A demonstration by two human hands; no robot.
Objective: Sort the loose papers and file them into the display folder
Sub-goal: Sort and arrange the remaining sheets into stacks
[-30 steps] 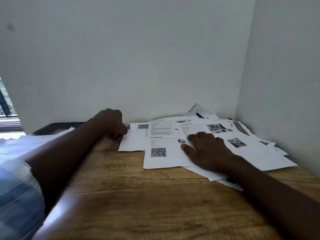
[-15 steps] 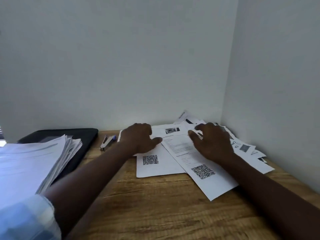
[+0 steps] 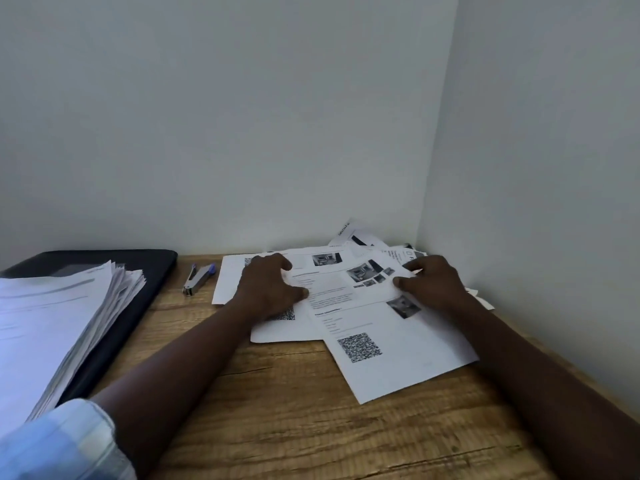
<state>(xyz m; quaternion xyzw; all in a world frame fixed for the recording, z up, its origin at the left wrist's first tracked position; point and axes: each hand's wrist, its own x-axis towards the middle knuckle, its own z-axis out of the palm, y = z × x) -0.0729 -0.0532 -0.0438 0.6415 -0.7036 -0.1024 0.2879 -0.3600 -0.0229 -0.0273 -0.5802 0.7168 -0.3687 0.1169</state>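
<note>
Carefully, I am gathering the loose papers (image 3: pixel 408 351) at one o'clock, right hand (image 3: pixel 434 284) pinching them, left hand (image 3: pixel 272 289) pressing with a grip I cannot tell, display folder (image 3: pixel 156 268) lying at ten o'clock, and I am risking scattering overlapped sheets by tugging.

The stapler (image 3: pixel 199 278) lies on the desk (image 3: pixel 311 427), near the back wall. Just left of the stapler is the display folder (image 3: pixel 152 271), and a stack of papers (image 3: pixel 52 323) lies on it. Right of the stapler, the loose papers (image 3: pixel 398 362) overlap into the corner. On them rest the left hand (image 3: pixel 270 292), nearer the stapler, and the right hand (image 3: pixel 433 284), farther right.
</note>
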